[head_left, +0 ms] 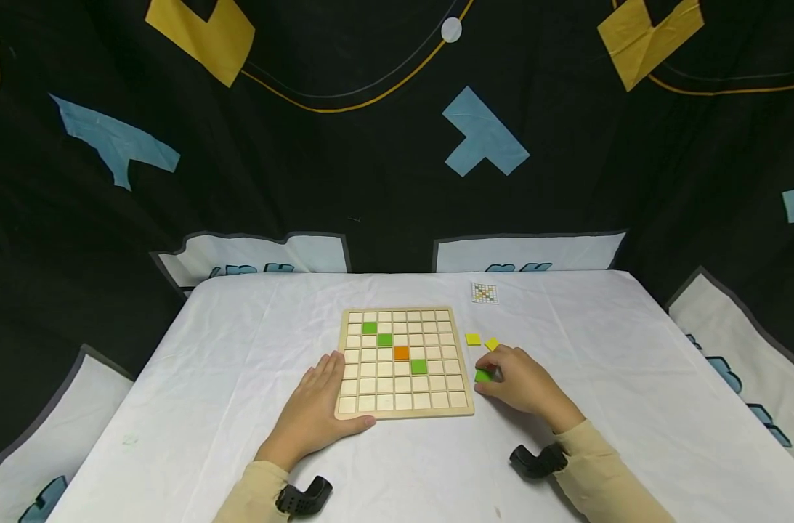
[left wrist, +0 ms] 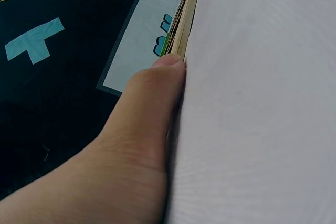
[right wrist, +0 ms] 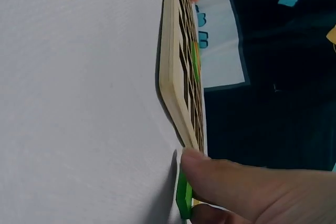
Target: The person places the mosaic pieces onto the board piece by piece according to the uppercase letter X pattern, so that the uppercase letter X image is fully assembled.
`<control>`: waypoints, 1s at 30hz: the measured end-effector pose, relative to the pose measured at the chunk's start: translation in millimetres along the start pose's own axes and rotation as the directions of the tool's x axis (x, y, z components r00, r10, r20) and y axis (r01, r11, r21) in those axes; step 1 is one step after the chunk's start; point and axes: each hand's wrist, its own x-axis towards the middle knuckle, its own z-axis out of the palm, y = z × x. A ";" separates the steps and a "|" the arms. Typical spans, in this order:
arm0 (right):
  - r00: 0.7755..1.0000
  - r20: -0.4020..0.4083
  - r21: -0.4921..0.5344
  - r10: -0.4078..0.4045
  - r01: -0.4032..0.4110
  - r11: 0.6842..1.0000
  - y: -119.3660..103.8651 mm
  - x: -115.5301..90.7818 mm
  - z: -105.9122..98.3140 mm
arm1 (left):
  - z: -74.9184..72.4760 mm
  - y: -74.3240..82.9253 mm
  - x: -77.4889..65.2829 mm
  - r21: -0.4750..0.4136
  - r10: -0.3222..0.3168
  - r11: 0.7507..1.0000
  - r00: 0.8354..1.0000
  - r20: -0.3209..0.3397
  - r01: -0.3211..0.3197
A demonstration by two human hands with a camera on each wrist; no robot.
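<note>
A square wooden grid board (head_left: 405, 415) lies on the white table, with an orange tile (head_left: 401, 353) and several green tiles (head_left: 385, 340) set diagonally among its pale squares. My left hand (head_left: 314, 410) rests against the board's left side, fingers extended along it and the thumb at the near edge. In the left wrist view the thumb (left wrist: 142, 98) touches the frame. Just right of the board, my right hand (head_left: 519, 381) pinches a green tile (right wrist: 183, 195) between thumb and fingers, tilted over the cloth. Beyond that hand lie two yellow tiles (head_left: 473, 339), one partly behind the fingers.
A small card with a coloured grid pattern (head_left: 484, 293) lies at the back, right of the board. White cloth (head_left: 174, 407) covers the table. A black curtain (head_left: 383, 181) with blue and yellow shapes hangs behind. Each wrist wears a black device (head_left: 305, 497).
</note>
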 end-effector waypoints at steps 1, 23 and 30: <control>1.000 0.001 0.000 -0.003 0.003 1.000 0.5 0.0 -0.1 | 0.0 0.0 -0.1 -0.001 0.001 1.000 1.000 0.000 -0.001; 0.997 -0.016 0.340 -0.077 0.078 0.937 -12.6 10.0 8.5 | -0.7 0.4 -0.6 -0.004 0.000 1.000 1.000 0.000 0.000; 0.986 0.036 0.410 -0.162 0.134 0.902 -29.7 14.1 21.5 | 0.2 -0.1 -0.7 -0.001 -0.001 1.000 1.000 0.001 0.001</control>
